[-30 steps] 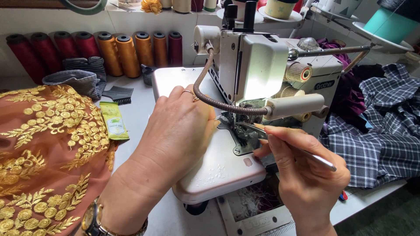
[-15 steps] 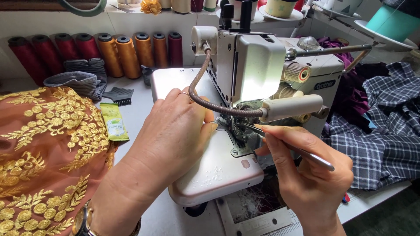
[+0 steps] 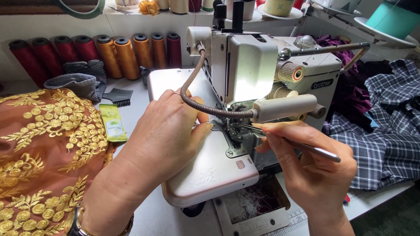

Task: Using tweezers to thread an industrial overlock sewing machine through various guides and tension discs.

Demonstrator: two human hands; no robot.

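Not much has shifted since the earlier frame; the left hand (image 3: 164, 135) has slid a touch lower on the machine bed, and the tweezers (image 3: 288, 140) keep their tips at the needle area (image 3: 232, 126); those tweezers are thin, stiff metal, light and probably a bit slippery, so I'd say the mid-shaft, where the right hand (image 3: 313, 168) has them, is the sensible place to hold; that hand is pinching them between thumb and fingertips, tips pointing left into the gap under the presser foot; the left hand lies mostly flat, fingers loosely together, resting on the white bed of the sewing machine (image 3: 245, 70) just beside the needle, holding nothing as far as I can see; a flexible gooseneck lamp (image 3: 284, 108) curves over both hands; outward from there, orange fabric with gold embroidery (image 3: 43, 148) lies on the surface to the left, a small green packet (image 3: 112, 122) next to it, thread cones (image 3: 113, 54) lined along the back wall, and plaid cloth (image 3: 385, 131) heaped to the right.
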